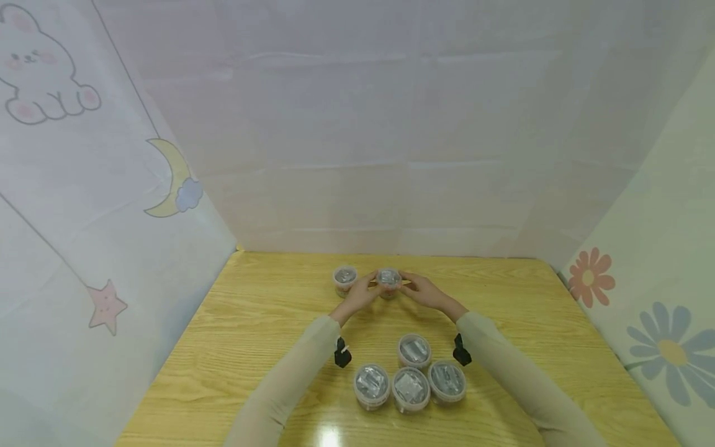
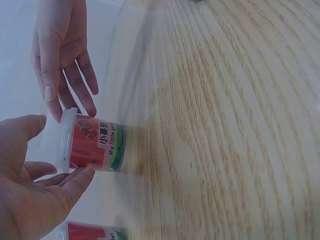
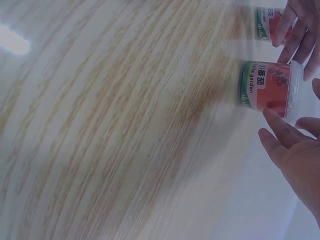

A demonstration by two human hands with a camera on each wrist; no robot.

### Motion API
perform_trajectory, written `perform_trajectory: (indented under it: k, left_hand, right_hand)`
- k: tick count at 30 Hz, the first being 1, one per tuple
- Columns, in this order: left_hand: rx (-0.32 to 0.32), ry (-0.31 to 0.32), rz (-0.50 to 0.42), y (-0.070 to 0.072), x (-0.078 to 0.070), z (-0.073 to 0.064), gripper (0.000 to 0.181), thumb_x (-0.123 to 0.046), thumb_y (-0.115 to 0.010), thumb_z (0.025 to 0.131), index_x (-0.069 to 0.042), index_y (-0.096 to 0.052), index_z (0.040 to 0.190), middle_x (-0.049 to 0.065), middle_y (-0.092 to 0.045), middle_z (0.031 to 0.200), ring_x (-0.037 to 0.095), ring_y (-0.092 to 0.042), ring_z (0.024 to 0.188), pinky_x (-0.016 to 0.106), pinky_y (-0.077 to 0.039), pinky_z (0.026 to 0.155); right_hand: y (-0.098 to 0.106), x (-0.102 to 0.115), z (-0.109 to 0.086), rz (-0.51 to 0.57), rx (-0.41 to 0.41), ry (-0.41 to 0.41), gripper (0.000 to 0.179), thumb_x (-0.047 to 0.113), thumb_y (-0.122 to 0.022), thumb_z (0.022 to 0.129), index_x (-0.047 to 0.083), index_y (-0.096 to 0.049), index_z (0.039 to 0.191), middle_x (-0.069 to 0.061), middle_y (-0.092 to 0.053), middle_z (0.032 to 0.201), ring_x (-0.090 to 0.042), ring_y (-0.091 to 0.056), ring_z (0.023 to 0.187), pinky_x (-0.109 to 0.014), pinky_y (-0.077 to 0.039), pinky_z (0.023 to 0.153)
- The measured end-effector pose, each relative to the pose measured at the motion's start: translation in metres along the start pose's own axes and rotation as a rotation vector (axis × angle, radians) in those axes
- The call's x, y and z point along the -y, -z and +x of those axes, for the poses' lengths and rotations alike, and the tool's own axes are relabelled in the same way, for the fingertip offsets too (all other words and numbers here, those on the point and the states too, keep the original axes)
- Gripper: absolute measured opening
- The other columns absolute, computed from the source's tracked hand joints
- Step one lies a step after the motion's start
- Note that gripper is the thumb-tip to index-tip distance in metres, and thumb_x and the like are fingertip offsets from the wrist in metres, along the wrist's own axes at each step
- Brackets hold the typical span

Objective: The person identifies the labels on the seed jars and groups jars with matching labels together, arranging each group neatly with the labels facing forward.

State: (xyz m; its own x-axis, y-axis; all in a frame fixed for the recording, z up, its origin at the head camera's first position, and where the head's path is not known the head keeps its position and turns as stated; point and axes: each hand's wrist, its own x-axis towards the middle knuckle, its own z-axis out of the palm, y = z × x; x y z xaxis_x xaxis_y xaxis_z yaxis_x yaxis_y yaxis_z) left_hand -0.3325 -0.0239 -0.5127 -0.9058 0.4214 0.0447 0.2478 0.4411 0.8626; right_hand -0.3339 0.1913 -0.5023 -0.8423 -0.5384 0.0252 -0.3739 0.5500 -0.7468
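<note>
A small round tub with a clear lid stands upright at the far part of the table, between my two hands. Its label is red and green, with tomatoes and the words "My little garden". From the left, the fingertips of my left hand rest at the tub's side, thumb apart from the lid. My right hand is on the other side, its fairly straight fingers right at the label. A second tub of the same kind stands just left of my left hand.
Several more lidded tubs with silvery packets under their lids stand grouped near the front of the wooden table. A pale cloth wall rises behind the table's back edge, with printed side walls left and right.
</note>
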Motion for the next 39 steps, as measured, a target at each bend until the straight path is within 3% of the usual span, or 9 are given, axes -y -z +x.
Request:
perform_trajectory:
  k: [8,18,25,32,39]
  left_hand:
    - [0.000,-0.012,-0.008,0.000,0.003,0.001,0.059,-0.024,-0.049,0.098,0.003,-0.026,0.144,0.020,-0.034,0.145,0.036,-0.046,0.124,0.047,-0.047,0.094]
    - [0.002,-0.010,-0.009,0.002,0.002,-0.003,0.061,-0.029,-0.049,0.097,0.001,-0.025,0.145,0.019,-0.031,0.147,0.039,-0.044,0.125,0.047,-0.044,0.097]
    - [-0.005,0.004,0.001,0.002,0.004,-0.005,0.064,-0.034,-0.050,0.096,-0.004,-0.025,0.146,0.015,-0.030,0.148,0.038,-0.042,0.127,0.048,-0.044,0.098]
    - [-0.003,-0.044,-0.038,0.005,-0.002,-0.012,0.063,-0.028,-0.051,0.097,0.002,-0.023,0.145,0.020,-0.029,0.148,0.045,-0.040,0.126,0.051,-0.043,0.097]
    - [-0.002,-0.056,-0.029,0.006,-0.001,-0.014,0.063,-0.028,-0.052,0.096,0.001,-0.023,0.145,0.019,-0.029,0.148,0.045,-0.041,0.125,0.051,-0.044,0.096]
  right_hand:
    - [0.000,0.002,0.001,0.007,0.009,-0.007,0.057,0.019,-0.043,0.100,-0.009,-0.019,0.143,-0.028,-0.024,0.147,-0.042,-0.047,0.120,-0.053,-0.043,0.096]
    - [0.001,0.006,-0.003,-0.018,-0.002,-0.028,0.056,0.023,-0.043,0.100,-0.004,-0.021,0.145,-0.026,-0.027,0.147,-0.041,-0.048,0.120,-0.053,-0.044,0.095]
    - [0.001,0.006,-0.004,-0.015,-0.005,0.002,0.054,0.022,-0.043,0.100,-0.005,-0.024,0.143,-0.025,-0.028,0.146,-0.041,-0.049,0.119,-0.052,-0.045,0.094]
    - [-0.001,0.007,-0.008,0.001,-0.028,0.045,0.050,0.018,-0.042,0.100,-0.005,-0.028,0.142,-0.026,-0.030,0.145,-0.044,-0.050,0.116,-0.054,-0.045,0.093]
    - [0.003,0.014,-0.016,-0.030,-0.083,0.047,0.050,0.023,-0.047,0.099,-0.001,-0.034,0.140,-0.026,-0.036,0.141,-0.043,-0.053,0.112,-0.054,-0.048,0.089]
